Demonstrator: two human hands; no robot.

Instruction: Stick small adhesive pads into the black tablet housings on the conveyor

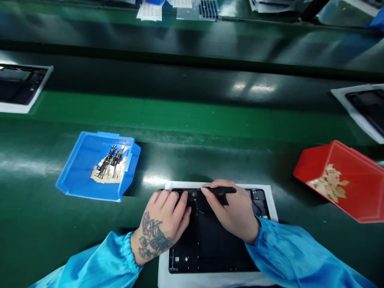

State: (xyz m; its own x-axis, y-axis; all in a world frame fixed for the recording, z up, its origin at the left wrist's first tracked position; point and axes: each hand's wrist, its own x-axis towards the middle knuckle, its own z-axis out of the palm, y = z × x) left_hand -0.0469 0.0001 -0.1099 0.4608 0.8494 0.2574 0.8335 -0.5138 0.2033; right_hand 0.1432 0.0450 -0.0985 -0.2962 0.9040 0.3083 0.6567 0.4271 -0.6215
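A black flat device frame (210, 248) lies in a white tray (168, 272) at the near edge of the green bench. My left hand (163, 222) rests on the frame's upper left part, fingers curled, fingertips pressing down near its top edge. My right hand (232, 212) holds a slim black tool (222, 190), its tip pointing left toward the spot by my left fingertips. Both arms wear blue sleeves.
A blue bin (81, 168) with thin black parts on paper backing sits to the left. A red bin (360, 188) with tan paper scraps stands to the right. White trays (18, 106) (345, 98) with dark devices lie on the green conveyor behind.
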